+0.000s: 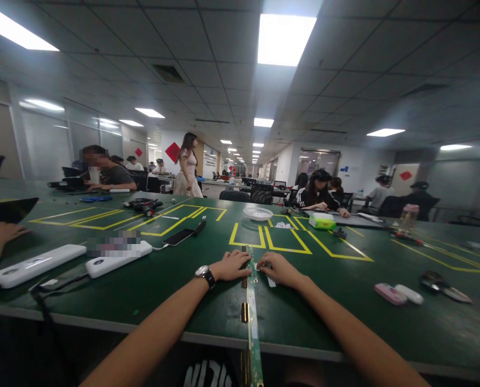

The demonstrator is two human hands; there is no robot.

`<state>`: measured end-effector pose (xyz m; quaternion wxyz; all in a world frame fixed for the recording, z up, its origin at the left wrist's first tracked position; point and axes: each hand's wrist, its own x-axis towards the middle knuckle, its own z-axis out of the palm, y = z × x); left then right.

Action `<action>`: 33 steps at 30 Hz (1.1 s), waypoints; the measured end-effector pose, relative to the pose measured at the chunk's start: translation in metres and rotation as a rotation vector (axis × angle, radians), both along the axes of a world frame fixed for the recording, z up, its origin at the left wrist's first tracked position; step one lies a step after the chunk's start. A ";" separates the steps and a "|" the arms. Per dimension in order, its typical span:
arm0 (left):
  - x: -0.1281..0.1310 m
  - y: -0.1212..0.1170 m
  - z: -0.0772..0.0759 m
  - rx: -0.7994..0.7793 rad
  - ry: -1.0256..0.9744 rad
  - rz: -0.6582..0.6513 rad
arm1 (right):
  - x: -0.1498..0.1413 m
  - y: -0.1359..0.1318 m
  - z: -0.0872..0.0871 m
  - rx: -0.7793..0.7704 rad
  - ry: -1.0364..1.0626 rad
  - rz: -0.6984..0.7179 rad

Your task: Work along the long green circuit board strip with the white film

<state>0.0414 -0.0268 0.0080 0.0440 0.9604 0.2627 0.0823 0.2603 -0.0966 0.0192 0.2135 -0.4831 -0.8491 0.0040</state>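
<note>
A long, narrow green circuit board strip (252, 301) runs away from me along the table, its near end reaching past the table's front edge. Dark, gold-coloured pieces stick out along its left side. My left hand (232, 266), with a watch (205, 275) on the wrist, lies flat with fingers stretched out against the strip's left edge near the far end. Across from it, my right hand (279, 270) has its fingers curled into a pinch at the strip's right edge. What they hold is too small to make out. A small white piece (271, 282) lies under the right hand.
Yellow tape outlines mark the green table (175, 301). White power banks (119, 259), a cabled phone (179, 237) and another person's hand (1, 236) are on the left. A white basket (258, 214) stands ahead; a pink case (389, 294) lies right. People sit beyond.
</note>
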 end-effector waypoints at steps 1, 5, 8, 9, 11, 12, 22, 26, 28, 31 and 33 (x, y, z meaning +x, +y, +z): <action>0.000 0.000 0.000 0.001 0.002 -0.001 | -0.002 0.000 0.000 0.006 -0.001 0.004; 0.000 0.000 0.000 -0.004 0.011 0.002 | -0.007 -0.001 -0.002 0.015 -0.002 -0.039; 0.000 0.000 0.000 -0.008 0.013 0.009 | -0.008 -0.001 -0.002 0.017 -0.013 -0.065; 0.000 -0.001 0.000 -0.007 0.013 0.010 | -0.009 -0.001 -0.002 0.018 -0.018 -0.069; 0.001 -0.002 0.001 -0.007 0.014 0.012 | -0.009 0.000 -0.003 0.018 -0.023 -0.086; 0.001 -0.003 0.002 -0.009 0.015 0.014 | -0.009 0.001 -0.004 0.016 -0.026 -0.100; 0.000 -0.002 0.002 -0.007 0.002 0.005 | -0.009 0.002 -0.005 0.012 -0.057 -0.159; 0.000 -0.001 0.001 -0.012 0.004 0.005 | -0.010 0.001 -0.005 0.026 -0.041 -0.155; 0.000 -0.001 0.000 -0.003 -0.001 -0.001 | -0.010 0.000 -0.006 0.035 -0.039 -0.160; 0.000 0.000 -0.001 0.008 0.000 -0.005 | -0.011 0.000 -0.007 0.038 -0.049 -0.169; 0.000 0.000 -0.001 0.010 0.006 -0.001 | -0.011 0.000 -0.007 0.037 -0.051 -0.157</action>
